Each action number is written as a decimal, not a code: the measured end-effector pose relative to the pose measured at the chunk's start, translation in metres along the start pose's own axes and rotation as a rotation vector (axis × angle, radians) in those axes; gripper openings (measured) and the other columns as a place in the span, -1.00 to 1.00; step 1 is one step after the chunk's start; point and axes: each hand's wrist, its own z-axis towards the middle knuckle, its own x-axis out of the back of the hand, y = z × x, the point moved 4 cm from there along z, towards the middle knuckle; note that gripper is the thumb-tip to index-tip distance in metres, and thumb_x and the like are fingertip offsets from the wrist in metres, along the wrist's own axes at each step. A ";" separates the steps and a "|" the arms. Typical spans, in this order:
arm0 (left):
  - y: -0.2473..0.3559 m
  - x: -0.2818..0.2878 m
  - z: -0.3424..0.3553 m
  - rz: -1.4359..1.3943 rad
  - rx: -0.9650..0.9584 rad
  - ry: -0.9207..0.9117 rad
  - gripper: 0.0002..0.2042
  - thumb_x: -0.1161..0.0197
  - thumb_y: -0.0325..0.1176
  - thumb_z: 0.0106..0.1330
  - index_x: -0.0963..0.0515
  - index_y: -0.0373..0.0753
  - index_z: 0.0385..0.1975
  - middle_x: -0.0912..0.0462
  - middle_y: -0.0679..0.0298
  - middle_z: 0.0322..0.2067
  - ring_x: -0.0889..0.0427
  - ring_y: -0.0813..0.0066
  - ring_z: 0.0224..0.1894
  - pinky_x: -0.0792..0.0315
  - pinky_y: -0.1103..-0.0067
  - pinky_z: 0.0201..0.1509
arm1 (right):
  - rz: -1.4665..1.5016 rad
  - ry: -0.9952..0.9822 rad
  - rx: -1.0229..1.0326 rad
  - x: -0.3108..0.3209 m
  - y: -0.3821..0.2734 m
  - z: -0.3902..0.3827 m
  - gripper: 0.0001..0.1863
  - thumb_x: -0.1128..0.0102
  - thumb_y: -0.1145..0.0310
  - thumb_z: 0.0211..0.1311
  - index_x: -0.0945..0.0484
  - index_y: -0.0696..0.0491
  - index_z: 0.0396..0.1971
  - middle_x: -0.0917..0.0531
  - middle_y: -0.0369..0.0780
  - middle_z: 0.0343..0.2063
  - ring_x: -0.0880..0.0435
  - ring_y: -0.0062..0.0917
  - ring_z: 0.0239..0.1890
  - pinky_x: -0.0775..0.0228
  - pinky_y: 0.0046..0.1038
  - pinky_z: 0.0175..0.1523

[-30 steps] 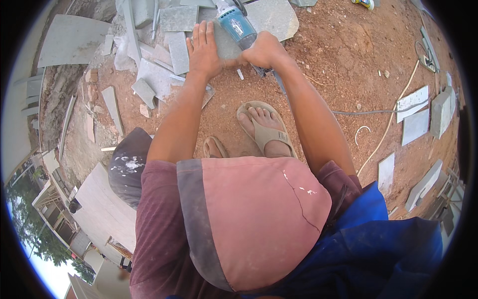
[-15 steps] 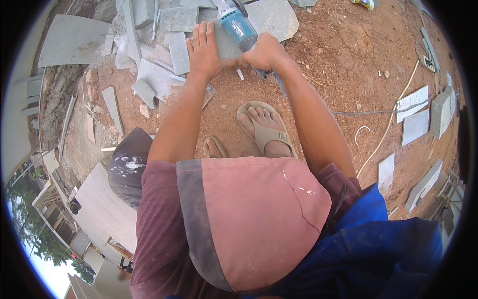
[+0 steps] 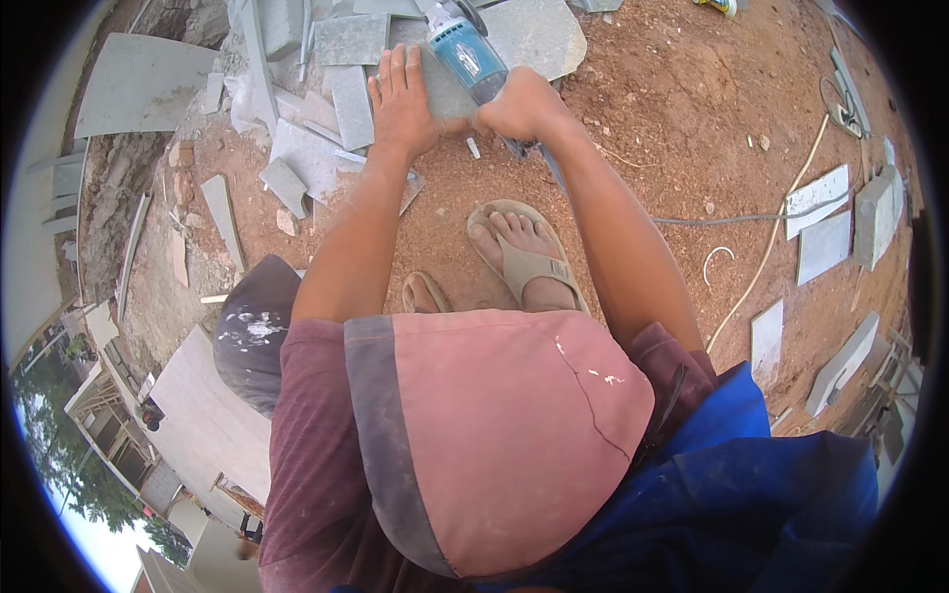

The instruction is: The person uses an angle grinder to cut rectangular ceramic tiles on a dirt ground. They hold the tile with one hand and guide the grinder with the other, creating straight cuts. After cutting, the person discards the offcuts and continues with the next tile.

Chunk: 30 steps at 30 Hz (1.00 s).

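Observation:
A teal power grinder (image 3: 465, 61), with a silver head and dark rear grip, lies angled over a grey stone slab (image 3: 448, 91) at the top middle. My right hand (image 3: 519, 104) is closed round the grinder's rear body, its wrist bent toward me. My left hand (image 3: 403, 107) lies open, fingers stretched out, pressed on the slab just left of the grinder. Loose grey offcuts (image 3: 351, 104) lie beside that hand. My sandalled right foot (image 3: 524, 259) is on the reddish dirt between my forearms; my other foot (image 3: 423, 293) is partly hidden by my clothing.
Broken stone pieces (image 3: 297, 158) are strewn at the left, near a large slab (image 3: 133, 84) and a rough trench edge. Cables (image 3: 736, 215) cross the dirt at the right, with tiles (image 3: 822, 247) and a stone block (image 3: 873, 222). A small can (image 3: 722, 6) lies at the top right.
The whole view has shifted very slightly, a few pixels. My hands and the grinder keep the same position on and over the slab.

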 end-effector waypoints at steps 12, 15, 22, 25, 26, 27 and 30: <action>0.000 0.001 0.000 0.017 -0.003 -0.003 0.51 -0.71 0.40 -0.24 0.05 -0.28 0.67 0.00 -0.05 0.67 0.15 -0.04 0.75 0.20 -0.05 0.75 | -0.008 0.030 0.027 -0.002 0.004 0.011 -0.49 -0.61 0.18 -0.25 -0.82 0.30 -0.31 -0.84 0.10 -0.23 -0.87 -0.14 -0.14 -0.68 -0.30 0.01; -0.001 0.000 0.000 0.016 -0.001 -0.001 0.52 -0.70 0.42 -0.24 0.06 -0.28 0.67 0.02 -0.05 0.67 0.16 -0.03 0.75 0.21 -0.04 0.75 | -0.006 0.021 -0.001 0.001 0.001 0.004 -0.40 -0.59 0.19 -0.27 -0.80 0.35 -0.22 -0.83 0.17 -0.14 -0.87 -0.08 -0.07 -0.70 -0.30 0.05; 0.001 0.001 0.001 0.000 -0.008 0.012 0.50 -0.72 0.39 -0.24 0.04 -0.27 0.67 0.01 -0.06 0.67 0.16 -0.04 0.75 0.19 -0.04 0.75 | 0.028 0.032 0.026 -0.002 0.006 0.013 -0.52 -0.59 0.20 -0.23 -0.80 0.32 -0.38 -0.84 0.07 -0.30 -0.86 -0.16 -0.21 -0.66 -0.27 -0.06; 0.003 0.003 -0.001 -0.013 -0.003 0.023 0.51 -0.73 0.38 -0.25 0.03 -0.27 0.66 -0.01 -0.06 0.67 0.15 -0.05 0.74 0.17 -0.04 0.74 | 0.032 0.035 0.030 -0.003 0.009 0.017 -0.54 -0.59 0.21 -0.24 -0.80 0.31 -0.41 -0.84 0.05 -0.34 -0.84 -0.18 -0.26 -0.65 -0.28 -0.09; 0.002 0.004 -0.001 -0.014 0.000 0.027 0.51 -0.73 0.37 -0.26 0.03 -0.27 0.66 -0.02 -0.06 0.66 0.14 -0.05 0.74 0.17 -0.04 0.74 | 0.028 0.044 0.034 -0.003 0.008 0.017 -0.55 -0.59 0.21 -0.25 -0.80 0.30 -0.42 -0.84 0.04 -0.36 -0.84 -0.19 -0.28 -0.65 -0.28 -0.10; 0.002 0.005 -0.001 -0.012 -0.001 0.029 0.50 -0.74 0.36 -0.26 0.03 -0.27 0.66 -0.02 -0.06 0.66 0.14 -0.06 0.74 0.17 -0.04 0.74 | 0.025 0.045 0.037 -0.003 0.008 0.017 -0.56 -0.59 0.21 -0.25 -0.80 0.29 -0.42 -0.84 0.04 -0.36 -0.84 -0.19 -0.28 -0.65 -0.28 -0.10; 0.002 0.005 -0.001 -0.008 0.001 0.022 0.49 -0.74 0.34 -0.24 0.03 -0.27 0.66 -0.02 -0.06 0.66 0.12 -0.06 0.74 0.17 -0.05 0.74 | 0.022 0.047 0.038 -0.003 0.007 0.013 -0.57 -0.59 0.22 -0.26 -0.80 0.28 -0.43 -0.84 0.05 -0.36 -0.84 -0.19 -0.27 -0.65 -0.28 -0.10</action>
